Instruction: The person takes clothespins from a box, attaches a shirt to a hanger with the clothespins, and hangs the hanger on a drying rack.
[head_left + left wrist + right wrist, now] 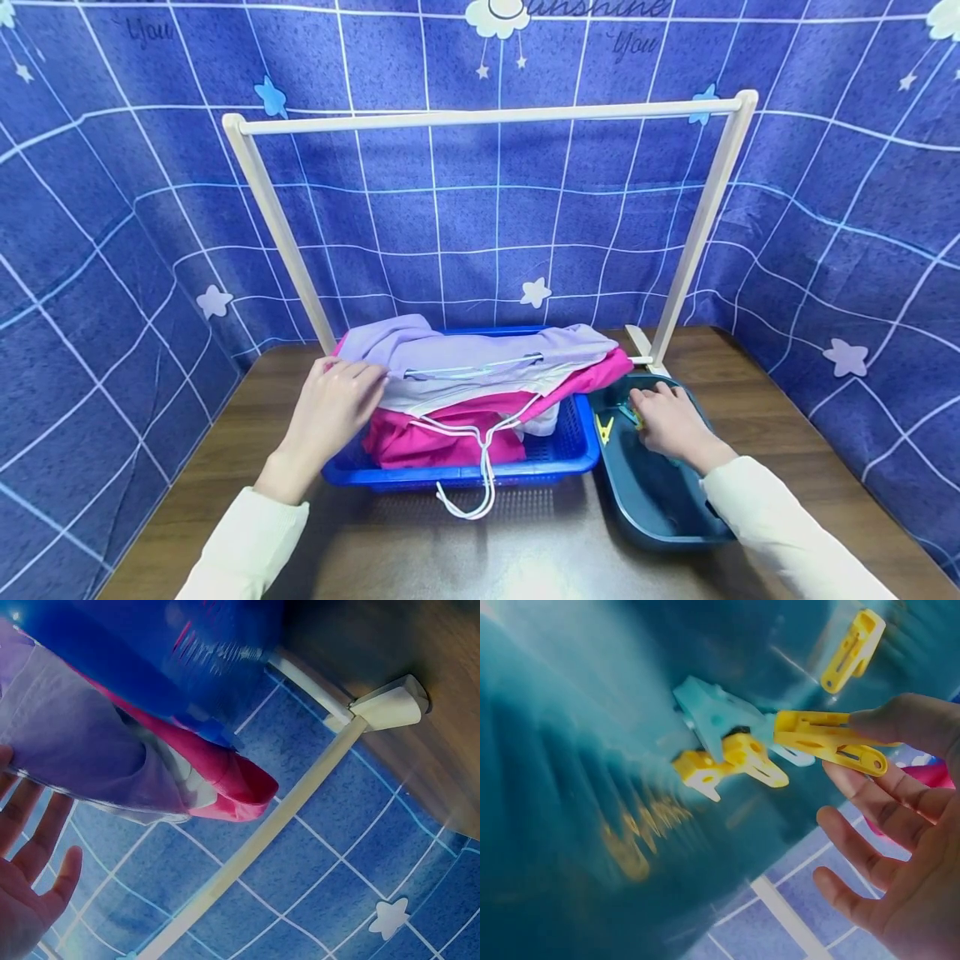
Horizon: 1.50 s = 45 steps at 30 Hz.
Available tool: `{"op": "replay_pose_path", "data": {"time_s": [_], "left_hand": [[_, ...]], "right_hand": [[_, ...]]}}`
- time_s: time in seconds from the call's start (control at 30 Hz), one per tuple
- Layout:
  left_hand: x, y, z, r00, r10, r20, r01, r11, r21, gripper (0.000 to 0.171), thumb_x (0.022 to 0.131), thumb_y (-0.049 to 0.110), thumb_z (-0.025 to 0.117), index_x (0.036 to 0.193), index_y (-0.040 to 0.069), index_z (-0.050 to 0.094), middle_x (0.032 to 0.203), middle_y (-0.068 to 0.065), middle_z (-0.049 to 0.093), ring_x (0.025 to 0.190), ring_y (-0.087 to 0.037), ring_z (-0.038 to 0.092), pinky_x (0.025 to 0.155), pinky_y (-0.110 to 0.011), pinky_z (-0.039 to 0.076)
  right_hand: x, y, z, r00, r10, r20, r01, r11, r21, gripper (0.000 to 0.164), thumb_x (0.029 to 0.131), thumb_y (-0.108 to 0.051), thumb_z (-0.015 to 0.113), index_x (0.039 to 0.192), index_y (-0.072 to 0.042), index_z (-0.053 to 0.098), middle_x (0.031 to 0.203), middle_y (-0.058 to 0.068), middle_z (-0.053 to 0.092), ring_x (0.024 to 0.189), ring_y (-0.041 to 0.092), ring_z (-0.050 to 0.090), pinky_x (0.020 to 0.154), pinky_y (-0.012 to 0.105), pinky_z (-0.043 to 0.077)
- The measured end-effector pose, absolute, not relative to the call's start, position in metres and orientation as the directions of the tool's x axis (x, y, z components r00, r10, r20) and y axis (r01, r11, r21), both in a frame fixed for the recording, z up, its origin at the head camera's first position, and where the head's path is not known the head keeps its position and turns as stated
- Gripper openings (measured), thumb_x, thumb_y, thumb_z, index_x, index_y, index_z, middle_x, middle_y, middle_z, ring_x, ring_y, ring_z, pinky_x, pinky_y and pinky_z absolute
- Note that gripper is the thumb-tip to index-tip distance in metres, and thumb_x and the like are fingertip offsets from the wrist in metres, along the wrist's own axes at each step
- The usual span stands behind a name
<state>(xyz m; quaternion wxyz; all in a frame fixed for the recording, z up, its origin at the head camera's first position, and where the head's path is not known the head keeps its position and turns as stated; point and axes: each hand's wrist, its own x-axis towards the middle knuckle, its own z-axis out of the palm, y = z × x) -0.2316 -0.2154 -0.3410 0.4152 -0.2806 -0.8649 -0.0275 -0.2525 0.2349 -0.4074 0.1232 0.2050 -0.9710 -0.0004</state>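
Yellow clip (802, 727) is pinched by thumb and fingers of right hand (667, 421), within dark tray (645, 483) at right; fingertip hold presumably suits so small a part. Lavender garment (495, 354) is laid across blue basket (576, 442), touched at its left end by left hand (337, 404), probably for steadying; whether it's pinched can't be told. White hanger (485, 457) is set hook to the near side, likely for access. In basket: pink cloth (450, 446), partly covered. In tray: loose yellow clips (853, 651), teal clip (705, 712).
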Motion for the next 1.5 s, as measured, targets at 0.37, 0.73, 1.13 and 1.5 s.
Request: {"op": "replay_pose_path", "data": {"time_s": [0.37, 0.73, 1.13, 1.5], "left_hand": [[-0.239, -0.214, -0.336, -0.498, 0.427, 0.755, 0.495, 0.855, -0.157, 0.013, 0.082, 0.02, 0.062, 0.088, 0.01, 0.066, 0.077, -0.006, 0.07, 0.071, -0.024, 0.066, 0.076, -0.043, 0.04], [-0.245, -0.212, -0.332, -0.521, 0.405, 0.751, 0.475, 0.869, -0.138, 0.015, 0.084, 0.022, 0.06, 0.091, 0.01, 0.067, 0.078, -0.007, 0.07, 0.072, -0.025, 0.066, 0.077, -0.045, 0.041], [-0.25, -0.212, -0.332, -0.545, 0.377, 0.749, 0.448, 0.886, -0.121, 0.016, 0.085, 0.022, 0.059, 0.092, 0.01, 0.067, 0.081, -0.007, 0.071, 0.075, -0.025, 0.067, 0.077, -0.045, 0.041], [-0.254, -0.211, -0.331, -0.574, 0.344, 0.743, 0.421, 0.902, -0.093, 0.017, 0.086, 0.023, 0.059, 0.092, 0.01, 0.068, 0.084, -0.008, 0.071, 0.077, -0.025, 0.067, 0.076, -0.044, 0.04]], "right_hand": [[-0.246, 0.243, -0.384, -0.839, -0.408, 0.36, -0.42, 0.906, 0.048, 0.034, 0.057, -0.009, 0.078, 0.081, -0.01, 0.053, 0.077, 0.003, 0.065, 0.077, 0.03, 0.053, 0.067, 0.049, 0.04], [-0.247, 0.247, -0.359, -0.829, -0.358, 0.429, -0.408, 0.912, -0.027, 0.028, 0.066, -0.013, 0.076, 0.087, -0.009, 0.059, 0.079, 0.007, 0.067, 0.086, 0.032, 0.054, 0.072, 0.05, 0.038], [-0.254, 0.241, -0.338, -0.701, -0.365, 0.613, -0.472, 0.881, -0.015, 0.037, 0.065, -0.01, 0.073, 0.099, -0.003, 0.059, 0.087, 0.012, 0.069, 0.087, 0.033, 0.054, 0.075, 0.049, 0.038], [-0.259, 0.226, -0.324, -0.647, -0.365, 0.669, -0.516, 0.856, -0.031, 0.034, 0.063, -0.008, 0.074, 0.092, -0.005, 0.058, 0.084, 0.011, 0.068, 0.086, 0.03, 0.053, 0.072, 0.046, 0.037]]}}
